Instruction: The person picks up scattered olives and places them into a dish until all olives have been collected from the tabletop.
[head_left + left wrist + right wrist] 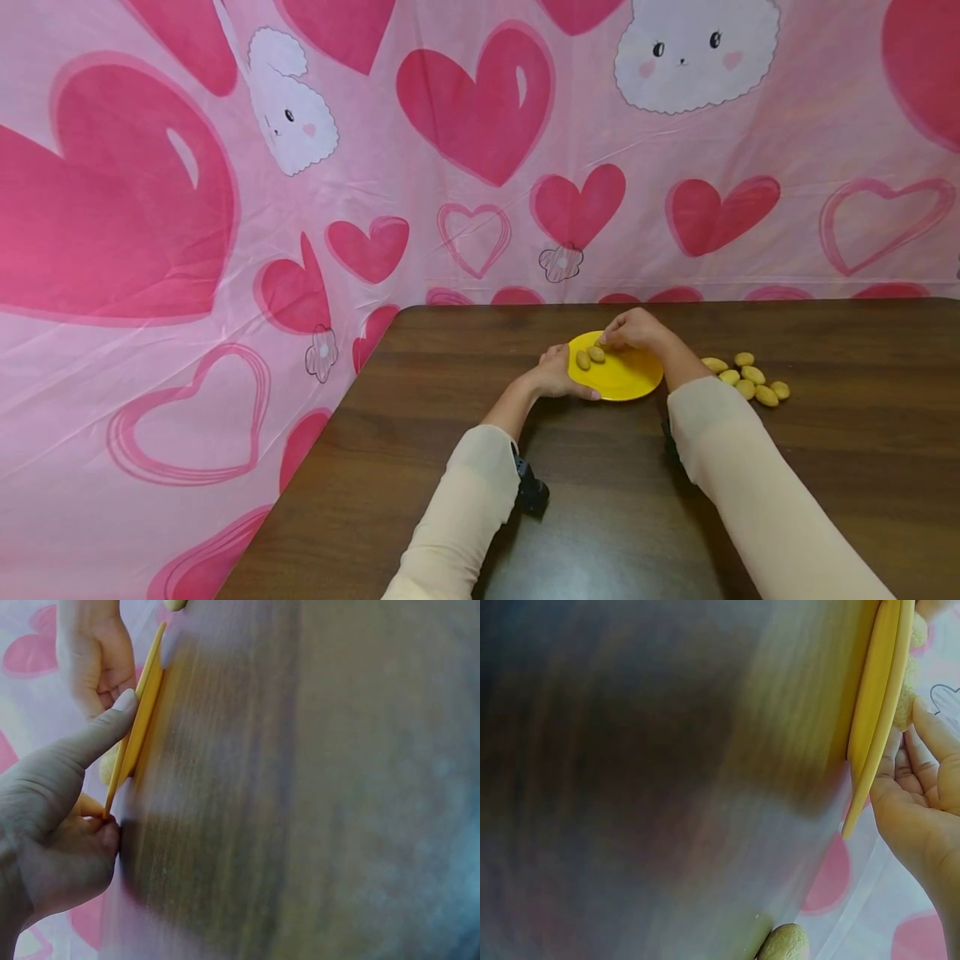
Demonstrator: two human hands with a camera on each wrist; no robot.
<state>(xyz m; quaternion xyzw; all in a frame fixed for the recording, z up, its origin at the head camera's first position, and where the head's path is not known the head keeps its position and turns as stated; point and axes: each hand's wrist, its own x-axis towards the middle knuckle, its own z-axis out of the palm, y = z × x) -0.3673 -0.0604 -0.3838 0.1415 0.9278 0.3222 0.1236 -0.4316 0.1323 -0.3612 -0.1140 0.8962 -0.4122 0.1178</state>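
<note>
A yellow plate (628, 379) lies on the table. My left hand (553, 375) grips its left rim, thumb along the near side and fingers at the edge. Two small yellow-brown potatoes, one of them this potato (583, 360), sit on the plate's left part. Over the far side of the plate, my right hand (637, 329) pinches another small potato (905, 697) between thumb and fingers, close above the plate's surface. The right wrist view has the plate (881, 690) edge-on beside those fingers. In the left wrist view my left thumb reaches along the rim.
Several more small potatoes (753, 376) lie in a loose group on the dark wooden table (615, 483), right of the plate, partly behind my right forearm. A pink cloth with hearts (480, 108) hangs behind the table and along its left side.
</note>
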